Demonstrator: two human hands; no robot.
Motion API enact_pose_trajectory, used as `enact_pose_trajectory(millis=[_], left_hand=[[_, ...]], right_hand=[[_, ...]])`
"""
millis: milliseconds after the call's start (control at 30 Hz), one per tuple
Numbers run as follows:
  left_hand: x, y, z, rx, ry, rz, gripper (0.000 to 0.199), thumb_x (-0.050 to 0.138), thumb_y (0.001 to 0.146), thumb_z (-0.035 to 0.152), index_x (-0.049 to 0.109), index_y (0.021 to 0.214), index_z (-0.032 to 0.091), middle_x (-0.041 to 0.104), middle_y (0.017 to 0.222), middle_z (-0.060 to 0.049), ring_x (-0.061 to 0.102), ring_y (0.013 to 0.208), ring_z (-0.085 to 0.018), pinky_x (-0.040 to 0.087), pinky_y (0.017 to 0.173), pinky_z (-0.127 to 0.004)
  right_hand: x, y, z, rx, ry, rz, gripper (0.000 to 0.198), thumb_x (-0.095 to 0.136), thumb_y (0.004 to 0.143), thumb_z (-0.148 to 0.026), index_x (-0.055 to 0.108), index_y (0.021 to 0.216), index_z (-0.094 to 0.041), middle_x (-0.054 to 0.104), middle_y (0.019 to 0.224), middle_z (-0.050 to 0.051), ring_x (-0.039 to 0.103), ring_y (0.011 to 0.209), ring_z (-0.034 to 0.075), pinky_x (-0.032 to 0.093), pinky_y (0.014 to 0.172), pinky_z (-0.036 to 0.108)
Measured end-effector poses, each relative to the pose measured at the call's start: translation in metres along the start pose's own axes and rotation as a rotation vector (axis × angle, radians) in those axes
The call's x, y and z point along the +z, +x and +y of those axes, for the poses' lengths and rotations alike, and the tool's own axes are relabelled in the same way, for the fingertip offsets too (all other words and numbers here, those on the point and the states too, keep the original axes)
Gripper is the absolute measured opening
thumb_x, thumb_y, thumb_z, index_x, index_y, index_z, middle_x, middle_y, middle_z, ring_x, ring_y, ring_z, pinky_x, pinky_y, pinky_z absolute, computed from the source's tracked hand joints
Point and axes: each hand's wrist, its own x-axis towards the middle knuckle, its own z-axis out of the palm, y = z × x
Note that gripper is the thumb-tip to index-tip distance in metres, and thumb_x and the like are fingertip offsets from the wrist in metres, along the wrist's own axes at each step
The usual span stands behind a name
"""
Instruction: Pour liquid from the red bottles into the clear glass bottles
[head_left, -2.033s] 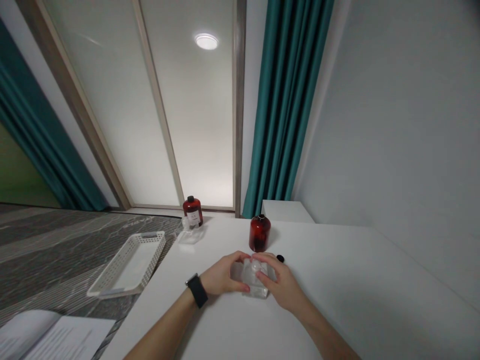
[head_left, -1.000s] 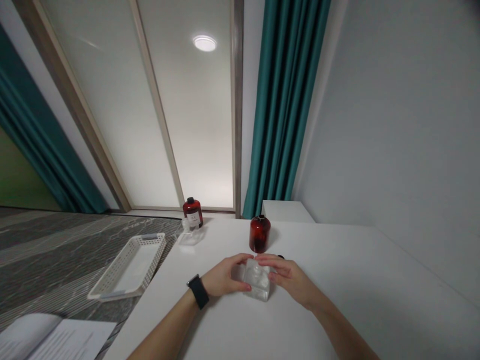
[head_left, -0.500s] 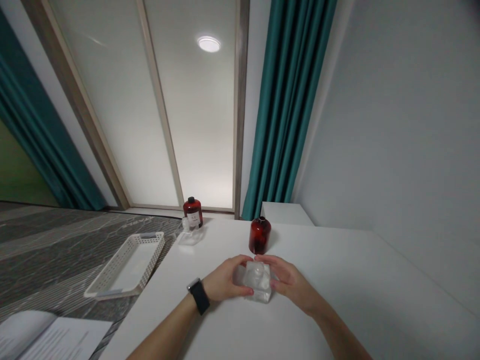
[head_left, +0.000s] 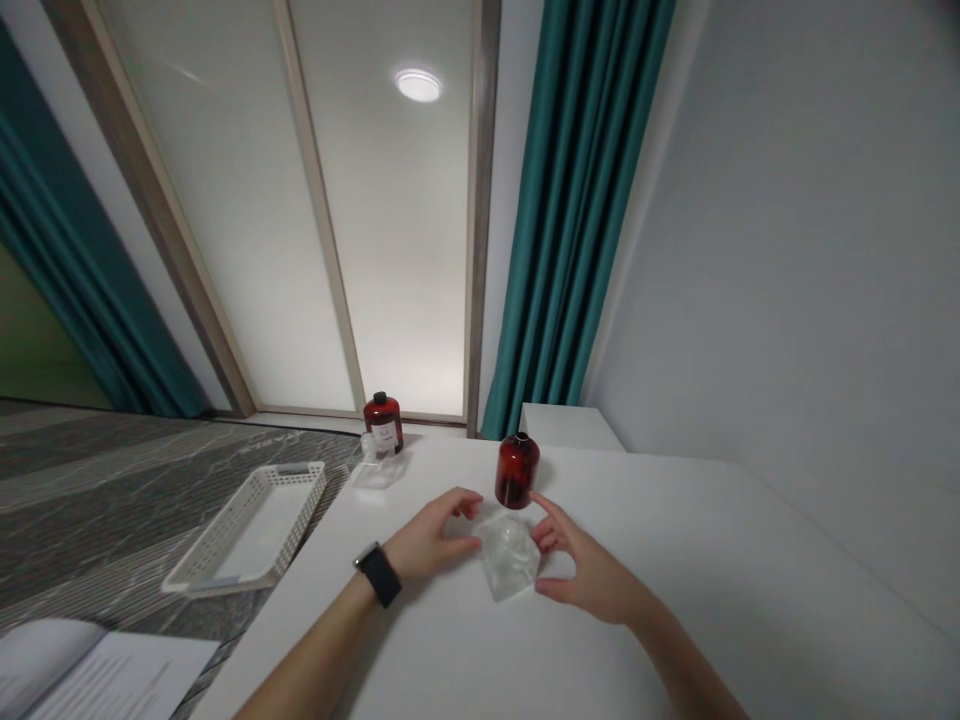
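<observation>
A clear, squarish glass-like piece [head_left: 508, 562] with a rounded part on top rests on the white table [head_left: 585, 660], one corner pointing towards me. To its left, my left hand [head_left: 431, 540] is open, thumb and fingers apart, with the thumb tip close to the piece's edge. My right hand [head_left: 581, 565] is open on the other side, its thumb and index finger spread wide around the right edge. Whether any fingertip touches the piece I cannot tell. Just behind stands a dark red bottle [head_left: 516, 473] without a cap, near my right index fingertip.
At the table's back left corner are a capped red bottle [head_left: 384, 425] with a white label and a clear glass-like object [head_left: 375, 468]. Left of the table are a white perforated basket [head_left: 259, 525] and an open booklet [head_left: 127, 670]. A grey wall [head_left: 810, 250] rises on the right.
Both hands have come away from the clear piece, the left moving left and the right spreading its fingers. The piece has turned so that a corner faces me.
</observation>
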Motion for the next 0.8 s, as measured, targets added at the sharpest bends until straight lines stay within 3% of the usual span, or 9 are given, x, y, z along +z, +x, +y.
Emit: enact_pose_trajectory(millis=[100,167,267,367,567,800], left_hand=[[-0.004,-0.002,0.001,-0.007,-0.034,-0.063,0.038,0.070,0.082,0.030,0.059,0.116,0.018,0.065,0.110,-0.008,0.060,0.102,-0.024,0.047,0.095,-0.040],[0.003,-0.003,0.004,0.010,-0.049,-0.130,0.058,0.080,0.073,0.032,0.054,0.123,0.018,0.062,0.121,-0.010,0.057,0.110,-0.027,0.045,0.099,-0.043],[0.020,-0.004,0.009,-0.015,-0.030,-0.094,0.076,0.087,0.063,0.032,0.049,0.127,0.017,0.059,0.125,-0.012,0.057,0.111,-0.029,0.045,0.099,-0.046],[0.029,-0.003,0.010,-0.013,-0.015,-0.055,0.072,0.086,0.065,0.032,0.049,0.125,0.016,0.059,0.122,-0.013,0.057,0.109,-0.029,0.047,0.096,-0.045],[0.017,-0.002,0.008,-0.020,-0.024,-0.130,0.062,0.086,0.063,0.025,0.056,0.117,0.016,0.064,0.113,-0.009,0.060,0.100,-0.026,0.049,0.092,-0.041],[0.026,-0.001,0.017,0.010,0.001,-0.038,0.059,0.079,0.065,0.021,0.055,0.119,0.018,0.065,0.112,-0.006,0.061,0.100,-0.025,0.050,0.092,-0.039]], right_hand=[[0.006,0.002,0.007,-0.013,-0.015,0.061,0.099,0.075,0.068,-0.012,0.025,0.151,-0.030,0.053,0.131,0.009,0.056,0.113,0.024,0.042,0.103,0.045],[0.014,0.005,0.010,-0.018,-0.013,0.073,0.100,0.076,0.067,-0.011,0.025,0.151,-0.031,0.046,0.142,0.009,0.052,0.121,0.026,0.039,0.106,0.047],[0.028,0.010,0.010,-0.017,-0.023,0.127,0.096,0.076,0.067,-0.011,0.030,0.149,-0.031,0.048,0.140,0.009,0.053,0.120,0.026,0.042,0.104,0.046],[0.036,0.012,0.004,-0.034,-0.079,0.202,0.092,0.078,0.064,-0.011,0.037,0.145,-0.028,0.050,0.131,0.008,0.054,0.114,0.026,0.045,0.099,0.043],[0.037,0.012,0.004,-0.005,-0.048,0.199,0.084,0.076,0.065,-0.011,0.041,0.139,-0.027,0.050,0.131,0.008,0.056,0.112,0.025,0.048,0.096,0.042],[0.026,0.013,0.002,0.039,0.057,0.184,0.087,0.080,0.064,-0.012,0.039,0.139,-0.027,0.052,0.135,0.009,0.056,0.115,0.026,0.044,0.102,0.046]])
